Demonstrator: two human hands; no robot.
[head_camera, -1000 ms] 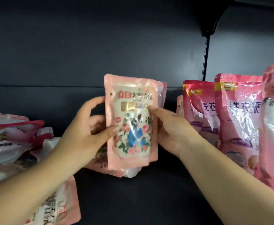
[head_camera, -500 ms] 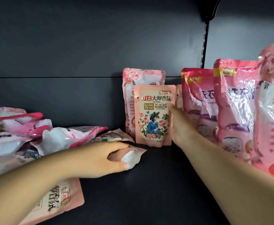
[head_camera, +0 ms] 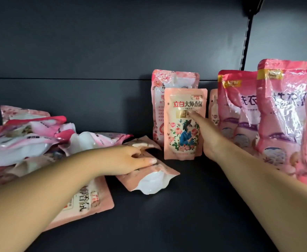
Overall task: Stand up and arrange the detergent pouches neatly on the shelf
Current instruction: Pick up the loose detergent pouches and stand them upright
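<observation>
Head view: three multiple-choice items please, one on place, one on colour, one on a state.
1. Where is the left hand?
A. on a lying pouch
B. on the back wall
C. out of view

2. What colour is the shelf?
A. white
B. dark
C. yellow

3. How is the floral pouch that the right hand touches?
A. lying flat
B. upside down
C. upright

Answers:
1 A, its fingers curl over the lying pouch.
2 B, the bare shelf is near black.
3 C, it stands on its base with the print right way up.
</observation>
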